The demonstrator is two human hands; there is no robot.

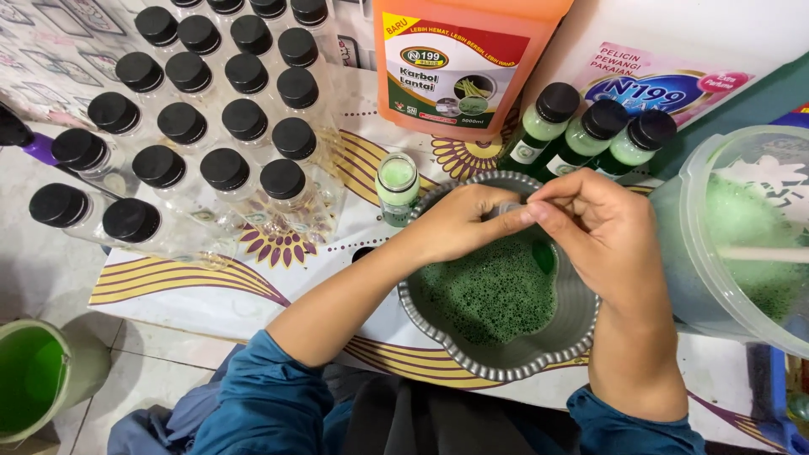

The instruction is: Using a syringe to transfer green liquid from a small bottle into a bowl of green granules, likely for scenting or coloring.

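Left hand (459, 223) and right hand (602, 227) meet over the grey scalloped bowl (581, 324) of green foamy liquid, fingers pinched together on a small clear bottle (508, 208), mostly hidden. I note the bowl sits on the counter (253, 295); an uncapped green-filled bottle (397, 187) stands just beside its rim.

— What sort of place is this?

— A small home workshop for bottling liquid cleaner, set on a tiled floor (50, 278).

— What shows it?

— Rows of black-capped clear bottles (202, 109) fill the upper left on a patterned mat (354, 160). An orange jug (459, 59) stands at top centre, three filled green bottles (590, 135) beside it, a foamy green bowl (506, 295) in the middle, and buckets (742, 236) at the edges.
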